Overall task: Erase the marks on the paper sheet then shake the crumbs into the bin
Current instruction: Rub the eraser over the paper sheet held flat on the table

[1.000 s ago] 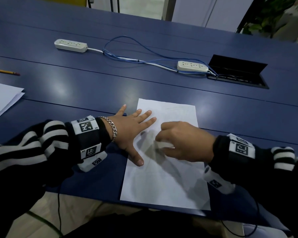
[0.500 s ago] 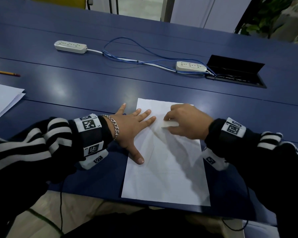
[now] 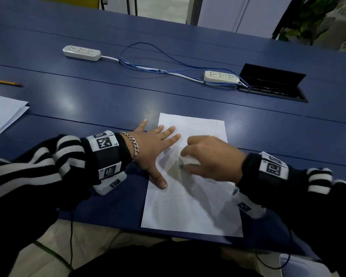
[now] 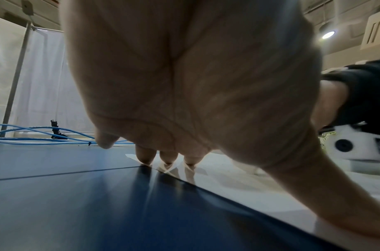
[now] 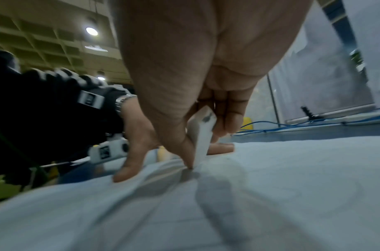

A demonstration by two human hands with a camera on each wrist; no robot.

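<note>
A white paper sheet point(image 3: 190, 200) lies on the blue table point(image 3: 108, 100) near its front edge, with faint pencil lines near its far end. My left hand point(image 3: 156, 148) lies flat with fingers spread, pressing the sheet's left edge; its fingertips point(image 4: 146, 157) touch the paper. My right hand point(image 3: 212, 158) pinches a white eraser point(image 5: 202, 134) between thumb and fingers, its tip down on the sheet's middle point(image 5: 270, 186). The paper wrinkles slightly beside the eraser. No bin is in view.
Two white power strips point(image 3: 81, 52) point(image 3: 221, 76) joined by blue cables point(image 3: 148, 64) lie at the back. An open cable hatch point(image 3: 272, 84) sits at the back right. A pencil point(image 3: 4, 82) and a stack of white paper point(image 3: 2, 112) are at the left.
My right hand with the eraser went up the sheet toward its far end, then came back toward me to the middle. My left hand stayed pressed on the left edge.
</note>
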